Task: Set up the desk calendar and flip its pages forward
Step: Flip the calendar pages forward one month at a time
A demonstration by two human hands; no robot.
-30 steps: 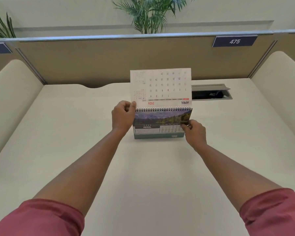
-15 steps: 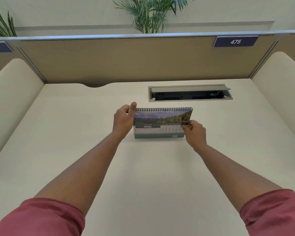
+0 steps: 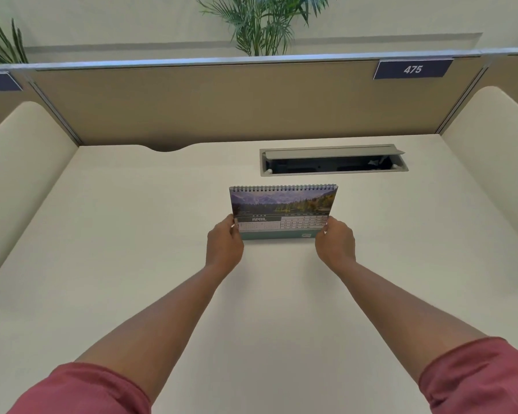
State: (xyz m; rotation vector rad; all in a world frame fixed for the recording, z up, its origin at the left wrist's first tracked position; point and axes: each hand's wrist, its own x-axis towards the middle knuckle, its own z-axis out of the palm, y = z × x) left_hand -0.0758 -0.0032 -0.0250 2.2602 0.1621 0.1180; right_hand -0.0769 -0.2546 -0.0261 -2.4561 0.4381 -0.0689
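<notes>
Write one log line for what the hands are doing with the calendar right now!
calendar: upright on desk, APRIL showing | left hand: grips lower left edge | right hand: grips lower right edge

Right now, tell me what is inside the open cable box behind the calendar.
The cable box shows a dark cavity with something dark and white at its right end; its raised lid hides the rest.

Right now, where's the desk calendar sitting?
In the head view the desk calendar stands mid-desk, just in front of the open cable tray, held between the left hand and right hand.
</notes>
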